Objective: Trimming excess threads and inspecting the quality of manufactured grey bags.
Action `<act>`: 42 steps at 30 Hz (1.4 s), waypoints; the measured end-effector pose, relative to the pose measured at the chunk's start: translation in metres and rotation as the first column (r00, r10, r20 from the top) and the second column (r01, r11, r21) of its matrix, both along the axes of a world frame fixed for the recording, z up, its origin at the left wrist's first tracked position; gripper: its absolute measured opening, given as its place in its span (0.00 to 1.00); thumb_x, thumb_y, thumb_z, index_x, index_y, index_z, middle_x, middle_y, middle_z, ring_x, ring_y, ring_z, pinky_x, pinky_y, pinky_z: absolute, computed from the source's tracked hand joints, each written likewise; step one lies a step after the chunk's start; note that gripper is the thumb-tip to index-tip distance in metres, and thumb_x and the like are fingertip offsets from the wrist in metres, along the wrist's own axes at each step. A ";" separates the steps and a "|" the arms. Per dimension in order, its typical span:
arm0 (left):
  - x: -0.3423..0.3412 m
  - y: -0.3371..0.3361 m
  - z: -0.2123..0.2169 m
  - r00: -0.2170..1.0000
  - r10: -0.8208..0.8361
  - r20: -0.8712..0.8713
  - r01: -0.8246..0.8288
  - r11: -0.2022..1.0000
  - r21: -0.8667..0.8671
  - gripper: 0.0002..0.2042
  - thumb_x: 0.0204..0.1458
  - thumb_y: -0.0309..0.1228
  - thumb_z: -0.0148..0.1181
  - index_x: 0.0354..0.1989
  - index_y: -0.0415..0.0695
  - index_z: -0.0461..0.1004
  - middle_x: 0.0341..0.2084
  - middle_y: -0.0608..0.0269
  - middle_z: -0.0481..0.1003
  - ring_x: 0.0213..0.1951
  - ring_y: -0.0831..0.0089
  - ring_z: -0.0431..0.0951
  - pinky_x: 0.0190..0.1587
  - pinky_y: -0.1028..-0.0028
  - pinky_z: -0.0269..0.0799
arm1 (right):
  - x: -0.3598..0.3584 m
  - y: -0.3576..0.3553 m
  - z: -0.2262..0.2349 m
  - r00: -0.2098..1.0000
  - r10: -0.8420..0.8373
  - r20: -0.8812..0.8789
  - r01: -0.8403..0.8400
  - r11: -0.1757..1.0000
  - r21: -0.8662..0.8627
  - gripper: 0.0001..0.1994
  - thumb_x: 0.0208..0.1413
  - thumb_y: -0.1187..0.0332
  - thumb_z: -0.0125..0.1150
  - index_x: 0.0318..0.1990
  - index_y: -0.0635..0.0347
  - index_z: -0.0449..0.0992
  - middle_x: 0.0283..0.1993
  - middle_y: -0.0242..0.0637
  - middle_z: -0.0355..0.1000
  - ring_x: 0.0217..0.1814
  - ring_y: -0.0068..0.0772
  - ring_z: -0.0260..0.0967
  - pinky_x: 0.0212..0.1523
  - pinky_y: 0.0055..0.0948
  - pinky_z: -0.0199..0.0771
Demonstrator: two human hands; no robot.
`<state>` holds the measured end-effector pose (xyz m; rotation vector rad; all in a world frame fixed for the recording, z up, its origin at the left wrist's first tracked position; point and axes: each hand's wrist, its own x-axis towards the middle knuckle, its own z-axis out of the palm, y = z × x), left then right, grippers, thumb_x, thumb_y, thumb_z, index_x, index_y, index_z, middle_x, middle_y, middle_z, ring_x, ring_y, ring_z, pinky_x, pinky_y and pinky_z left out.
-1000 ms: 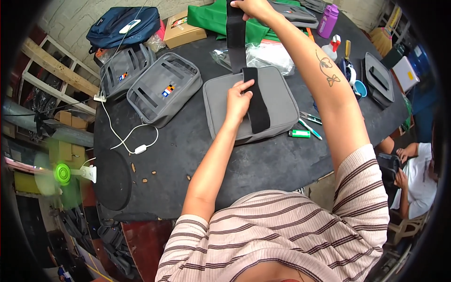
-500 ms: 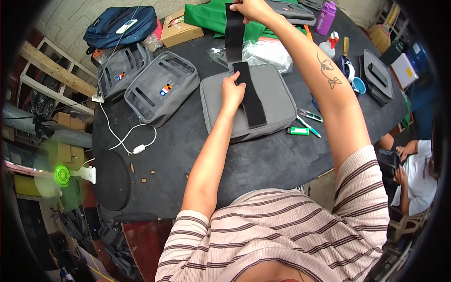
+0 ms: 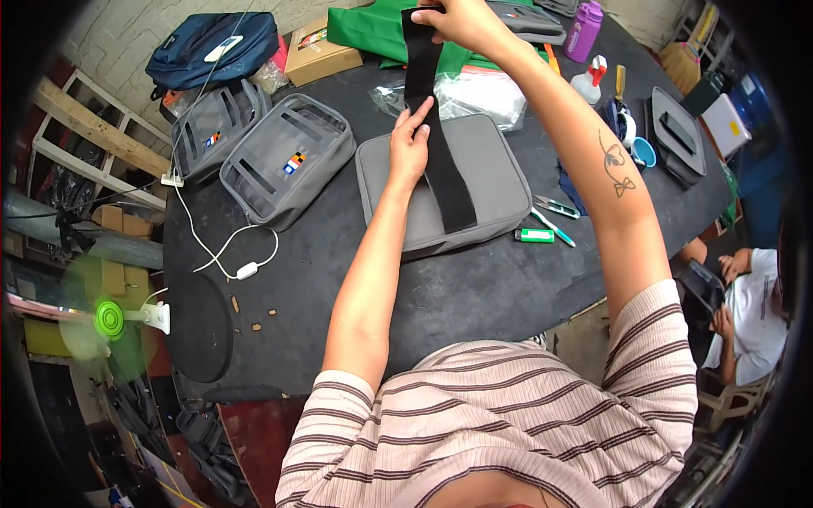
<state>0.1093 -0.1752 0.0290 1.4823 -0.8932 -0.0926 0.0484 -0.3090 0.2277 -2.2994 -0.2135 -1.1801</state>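
A grey rectangular fabric case (image 3: 495,173) lies flat on the dark table, with a wide black strap (image 3: 449,186) running up its middle and on past its far edge. At the strap's far end, my right hand (image 3: 461,24) pinches the black band between thumb and fingers, holding it stretched away from me. My left hand (image 3: 410,146) is over the case's upper left part. Its fingers reach out, somewhat apart, and their tips touch the strap's left edge near the case's far rim.
Two grey cases with clear fronts, one nearer (image 3: 288,161) and one behind (image 3: 216,127), stand to the left. A green lighter (image 3: 534,235), a pen (image 3: 555,227) and thread snips (image 3: 559,208) lie right of the case. A spray bottle (image 3: 588,80) stands beyond. Another person (image 3: 749,296) sits far right.
My left hand has slid up along the strap, its fingers straightening. The strap now lies in a straighter line. My right hand still grips the far end.
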 end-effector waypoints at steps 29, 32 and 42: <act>0.031 0.002 -0.003 0.803 0.091 -0.589 -0.003 0.989 0.147 0.14 0.43 0.30 0.68 0.15 0.40 0.69 0.13 0.68 0.69 0.13 0.80 0.66 0.15 0.76 0.61 | -0.033 0.037 -0.011 0.930 -0.064 -0.363 0.129 0.979 0.159 0.17 0.53 0.56 0.60 0.32 0.64 0.78 0.26 0.37 0.75 0.32 0.22 0.74 0.34 0.25 0.71; 0.031 0.000 -0.007 0.765 0.054 -0.641 -0.004 0.997 0.078 0.19 0.44 0.31 0.68 0.12 0.44 0.60 0.12 0.70 0.66 0.13 0.80 0.66 0.14 0.76 0.61 | -0.051 0.043 -0.038 0.966 0.118 -0.231 0.036 0.821 0.570 0.16 0.54 0.58 0.61 0.32 0.65 0.77 0.28 0.33 0.74 0.33 0.20 0.71 0.36 0.20 0.68; 0.013 -0.009 0.007 0.841 0.239 -0.485 -0.125 0.959 0.256 0.16 0.44 0.28 0.62 0.40 0.39 0.67 0.30 0.59 0.72 0.34 0.68 0.73 0.35 0.70 0.70 | -0.080 0.049 -0.109 0.756 0.554 0.349 -0.211 -0.299 0.931 0.08 0.51 0.83 0.57 0.33 0.59 0.67 0.43 0.44 0.68 0.47 0.41 0.70 0.55 0.42 0.71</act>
